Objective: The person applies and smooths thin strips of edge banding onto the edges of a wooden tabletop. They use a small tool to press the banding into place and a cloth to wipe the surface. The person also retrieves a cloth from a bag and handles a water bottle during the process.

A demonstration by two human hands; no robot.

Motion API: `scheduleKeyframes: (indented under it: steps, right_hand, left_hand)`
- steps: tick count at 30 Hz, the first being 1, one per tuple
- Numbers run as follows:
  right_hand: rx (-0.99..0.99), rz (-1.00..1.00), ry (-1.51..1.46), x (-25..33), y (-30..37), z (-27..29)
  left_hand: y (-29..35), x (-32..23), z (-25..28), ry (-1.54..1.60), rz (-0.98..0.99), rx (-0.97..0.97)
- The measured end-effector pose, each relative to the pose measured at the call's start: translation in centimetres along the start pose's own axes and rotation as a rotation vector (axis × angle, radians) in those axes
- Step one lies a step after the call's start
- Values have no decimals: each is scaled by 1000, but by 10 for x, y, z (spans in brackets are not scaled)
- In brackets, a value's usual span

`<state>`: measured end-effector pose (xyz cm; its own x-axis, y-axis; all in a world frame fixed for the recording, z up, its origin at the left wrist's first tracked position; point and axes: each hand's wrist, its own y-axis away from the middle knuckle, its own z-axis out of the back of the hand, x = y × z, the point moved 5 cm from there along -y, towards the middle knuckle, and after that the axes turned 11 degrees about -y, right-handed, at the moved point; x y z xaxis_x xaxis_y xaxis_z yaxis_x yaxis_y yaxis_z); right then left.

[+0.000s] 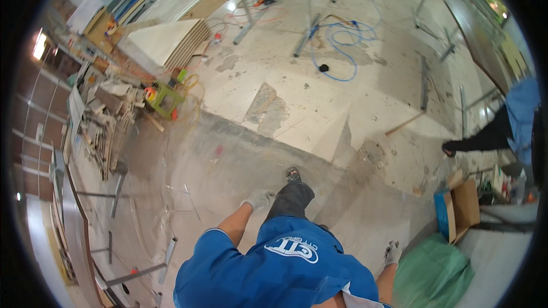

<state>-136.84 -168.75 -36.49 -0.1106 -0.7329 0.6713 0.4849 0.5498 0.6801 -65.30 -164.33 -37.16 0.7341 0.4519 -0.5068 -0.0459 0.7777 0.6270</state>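
I am standing on a worn floor, arms hanging away from my body. My left hand (260,199), in a pale grey work glove, is beside my dark trouser leg (290,201). Its fingers look loosely apart, though slightly blurred, and I see nothing in them. On the other side, my right hand (393,252) wears a similar glove with darker marks. It hangs near a green sack (435,274), its fingers loosely bent and apart with nothing visible between them. Whether it touches the sack is unclear.
Scrap wood (108,117) lies piled at left, near a green stool (166,98) and stacked panels (171,43). A blue hose (342,45) coils ahead. At right are an open cardboard box (463,204) and another person (516,122) beside a long tabletop (474,34).
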Motion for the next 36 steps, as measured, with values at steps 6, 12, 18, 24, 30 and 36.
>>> scheduleKeyframes:
  steps: [6, 12, 18, 24, 30, 36]
  right_hand:
    - [293, -38, 107, 74, -4, -201]
    - [579, -6, 456, 111, -35, -335]
    - [612, -23, 586, 200, -60, -443]
    - [698, 991, 955, 344, -57, -624]
    - [770, 582, 913, 440, -58, -799]
    - [718, 732, 921, 512, -25, -932]
  left_hand:
    - [-43, 62, 80, 176, 250, -162]
    - [-40, 87, 178, 458, 469, -370]
    - [-48, 117, 146, 410, 597, -379]
    - [-49, 114, 103, 1036, 732, -305]
    - [-108, 64, 197, 1282, 805, -412]
    - [-188, 58, 291, 1227, 694, -439]
